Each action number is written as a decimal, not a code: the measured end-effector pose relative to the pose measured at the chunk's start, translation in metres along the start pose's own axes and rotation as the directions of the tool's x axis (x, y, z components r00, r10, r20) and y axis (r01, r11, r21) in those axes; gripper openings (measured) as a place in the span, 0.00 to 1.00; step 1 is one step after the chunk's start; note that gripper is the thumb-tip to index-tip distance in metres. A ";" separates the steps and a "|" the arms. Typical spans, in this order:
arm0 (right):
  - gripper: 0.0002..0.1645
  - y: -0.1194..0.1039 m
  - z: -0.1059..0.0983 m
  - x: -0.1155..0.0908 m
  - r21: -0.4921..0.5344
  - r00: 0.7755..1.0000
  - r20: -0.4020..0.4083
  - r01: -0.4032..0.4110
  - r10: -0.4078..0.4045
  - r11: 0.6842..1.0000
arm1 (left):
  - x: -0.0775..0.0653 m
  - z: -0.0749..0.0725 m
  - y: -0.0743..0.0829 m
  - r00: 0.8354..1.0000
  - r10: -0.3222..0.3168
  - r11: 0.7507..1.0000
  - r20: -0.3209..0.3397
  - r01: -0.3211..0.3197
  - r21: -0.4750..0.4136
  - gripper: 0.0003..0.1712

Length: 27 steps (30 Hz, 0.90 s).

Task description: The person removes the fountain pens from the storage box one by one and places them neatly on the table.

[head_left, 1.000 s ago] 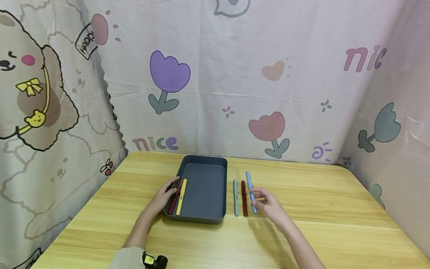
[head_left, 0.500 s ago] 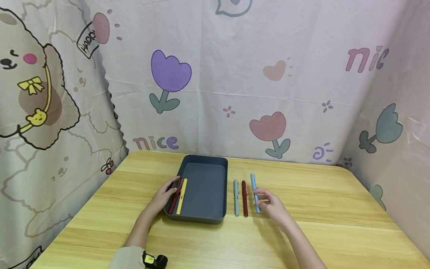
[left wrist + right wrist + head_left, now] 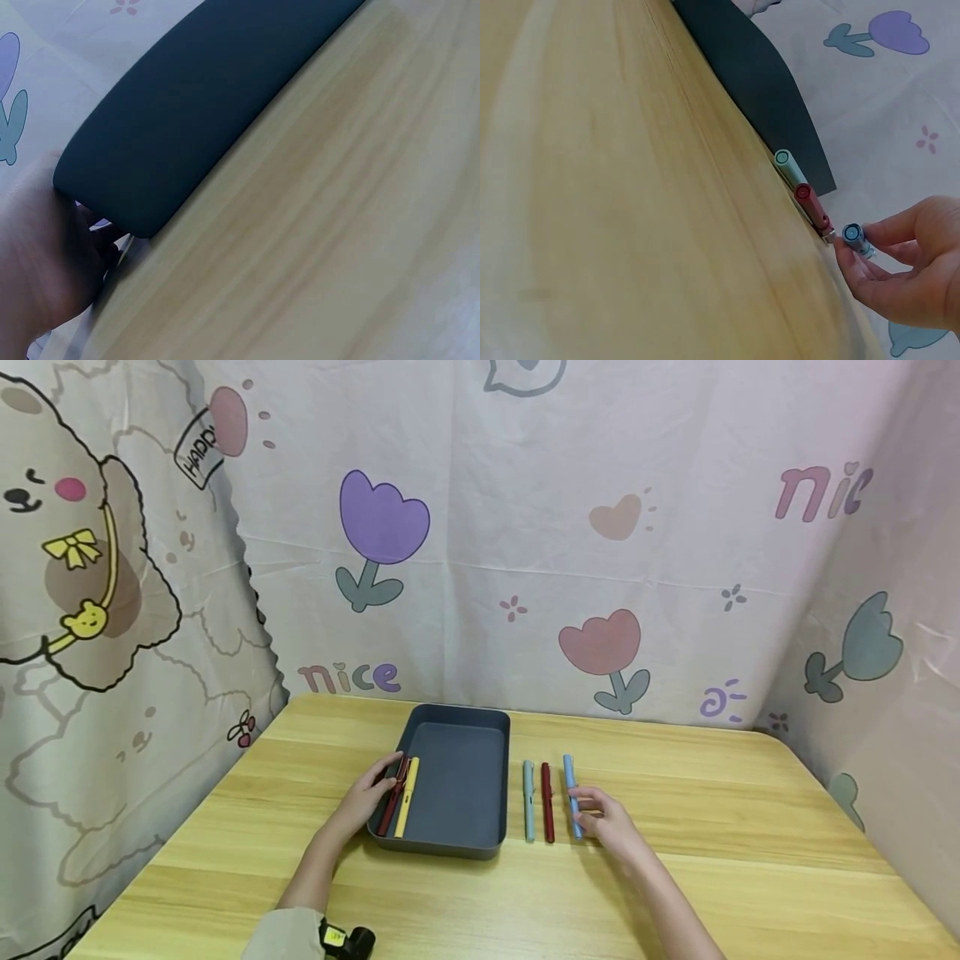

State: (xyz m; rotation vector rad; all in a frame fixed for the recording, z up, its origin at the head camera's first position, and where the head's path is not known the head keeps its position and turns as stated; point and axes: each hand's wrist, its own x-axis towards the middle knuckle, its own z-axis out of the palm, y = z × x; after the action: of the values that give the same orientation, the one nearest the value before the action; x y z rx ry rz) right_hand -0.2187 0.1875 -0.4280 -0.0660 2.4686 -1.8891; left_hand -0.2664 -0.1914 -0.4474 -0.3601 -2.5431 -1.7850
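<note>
My left hand (image 3: 369, 796) grips the left side wall of a dark grey tray (image 3: 465, 847); the left wrist view shows that wall from outside, with the fingers partly hidden. Inside the tray, beside that hand, lie a dark red pen (image 3: 389, 810) and a yellow pen (image 3: 407, 797). Between thumb and fingers my right hand (image 3: 609, 822) pinches a light blue pen (image 3: 569, 772), with its end facing the camera in the right wrist view. Just left of it, a pale green pen (image 3: 528, 802) and another dark red pen (image 3: 547, 802) lie side by side on the table.
The wooden table (image 3: 712, 810) extends around the tray and pens. A printed cloth (image 3: 480, 527) hangs behind the table and along both sides. A black device (image 3: 348, 941) is strapped to my left wrist.
My right hand has carried the light blue pen a little to the right and towards me, widening its gap from the red pen. My left hand has stayed on the tray.
</note>
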 end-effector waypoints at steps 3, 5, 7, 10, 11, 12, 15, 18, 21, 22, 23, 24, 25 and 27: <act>0.21 0.003 0.000 0.002 0.010 1.000 0.001 -0.014 0.014 1.000 | 0.000 0.000 0.000 1.000 -0.007 1.000 0.000 0.007 -0.007 0.26; 0.21 0.004 0.001 0.003 0.018 1.000 0.001 -0.021 0.021 1.000 | 0.001 0.000 0.000 1.000 -0.010 1.000 0.003 0.010 -0.007 0.26; 0.21 0.005 0.001 0.004 0.014 1.000 0.003 -0.024 0.024 1.000 | 0.001 0.000 0.000 1.000 -0.012 1.000 0.004 0.012 -0.015 0.26; 0.20 0.006 0.001 0.004 0.007 1.000 0.003 -0.030 0.030 1.000 | 0.001 0.000 0.001 1.000 -0.006 1.000 0.008 0.006 -0.010 0.26; 0.20 0.007 0.002 0.004 0.004 0.999 0.004 -0.032 0.032 0.999 | 0.001 -0.001 0.001 1.000 -0.006 1.000 0.008 0.006 -0.010 0.26; 0.20 0.007 0.002 0.004 0.001 0.999 0.004 -0.033 0.033 0.999 | 0.000 -0.001 0.002 1.000 -0.007 1.000 0.009 0.007 -0.011 0.26; 0.20 0.007 0.002 0.005 0.008 0.999 0.008 -0.036 0.036 0.999 | 0.000 -0.001 0.002 1.000 -0.011 1.000 0.013 0.011 -0.010 0.27; 0.19 0.008 0.002 0.005 0.025 0.999 0.015 -0.039 0.039 0.999 | 0.001 -0.002 0.002 1.000 -0.016 1.000 0.015 0.016 -0.008 0.27; 0.19 0.008 0.001 0.006 0.047 0.999 0.026 -0.047 0.045 0.998 | 0.001 -0.002 0.001 1.000 -0.017 1.000 0.011 0.017 -0.006 0.27; 0.19 0.008 0.001 0.006 0.053 0.999 0.028 -0.048 0.047 0.997 | 0.001 -0.002 0.001 1.000 -0.012 1.000 0.008 0.012 -0.006 0.27; 0.19 0.008 0.001 0.006 0.058 0.998 0.030 -0.050 0.048 0.997 | 0.002 -0.001 0.001 1.000 -0.010 1.000 0.004 0.010 -0.008 0.27; 0.19 0.008 0.000 0.005 0.062 0.998 0.032 -0.051 0.049 0.997 | 0.001 -0.001 0.000 1.000 -0.010 1.000 0.005 0.010 -0.010 0.27; 0.19 0.008 0.000 0.005 0.066 0.998 0.035 -0.052 0.050 0.996 | 0.002 -0.001 0.000 1.000 -0.008 1.000 0.004 0.008 -0.013 0.27; 0.20 0.008 -0.001 0.005 0.071 0.998 0.038 -0.055 0.052 0.996 | 0.002 0.000 0.000 1.000 -0.005 1.000 0.003 0.005 -0.010 0.27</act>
State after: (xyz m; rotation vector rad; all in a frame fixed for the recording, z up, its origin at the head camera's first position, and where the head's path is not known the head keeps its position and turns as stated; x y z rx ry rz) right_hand -0.2238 0.1903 -0.4355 -0.0312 2.3530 -1.9354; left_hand -0.2681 -0.1910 -0.4475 -0.3575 -2.5404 -1.8011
